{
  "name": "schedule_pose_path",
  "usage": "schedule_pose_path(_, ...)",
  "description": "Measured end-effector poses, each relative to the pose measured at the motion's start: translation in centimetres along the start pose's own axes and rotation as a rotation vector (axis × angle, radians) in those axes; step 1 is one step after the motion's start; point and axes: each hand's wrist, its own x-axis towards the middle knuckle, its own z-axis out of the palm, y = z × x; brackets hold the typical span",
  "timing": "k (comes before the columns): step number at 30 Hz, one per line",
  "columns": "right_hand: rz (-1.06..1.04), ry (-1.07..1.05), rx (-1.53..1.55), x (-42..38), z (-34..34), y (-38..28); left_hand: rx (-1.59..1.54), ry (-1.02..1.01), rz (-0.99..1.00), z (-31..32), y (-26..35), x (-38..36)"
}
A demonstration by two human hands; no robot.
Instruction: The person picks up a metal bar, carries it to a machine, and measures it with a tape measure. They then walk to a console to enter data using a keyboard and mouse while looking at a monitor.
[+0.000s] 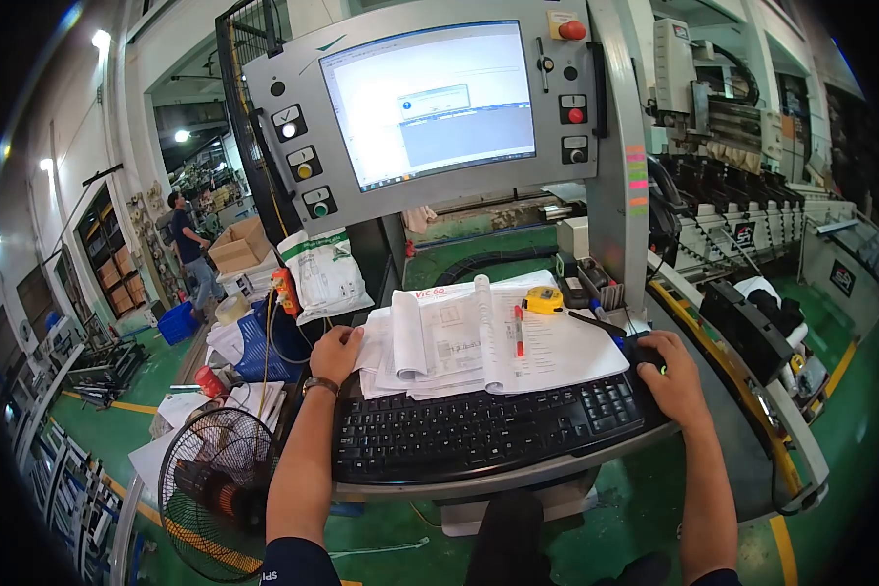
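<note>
My right hand [670, 366] is curved over a dark computer mouse [639, 351] at the right end of the shelf. My left hand [336, 354] rests at the shelf's left side, fingers curled and thumb by the edge of the printed papers [449, 337]; whatever lies under its fingers is hidden. Between my forearms sits a black keyboard [469, 436], with neither hand on its keys. The papers lie behind it, partly curled over, with a red pen [519, 332] and a yellow tape measure [543, 300] on top. A lit monitor [435, 107] shows a small dialog box.
Control buttons and a red emergency knob [571, 30] flank the screen. A black fan [215, 488] stands at lower left, near a blue basket [269, 342] and a white bag [324, 275]. Machinery [742, 230] fills the right. Another person [190, 249] stands far left.
</note>
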Motion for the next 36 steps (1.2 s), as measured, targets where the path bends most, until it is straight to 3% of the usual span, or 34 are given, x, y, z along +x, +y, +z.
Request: schedule_pose_path(36, -0.006, -0.103, -0.019, 0.17, -0.05, -0.83, 0.018, -0.017, -0.018, 0.08, -0.2, 0.12)
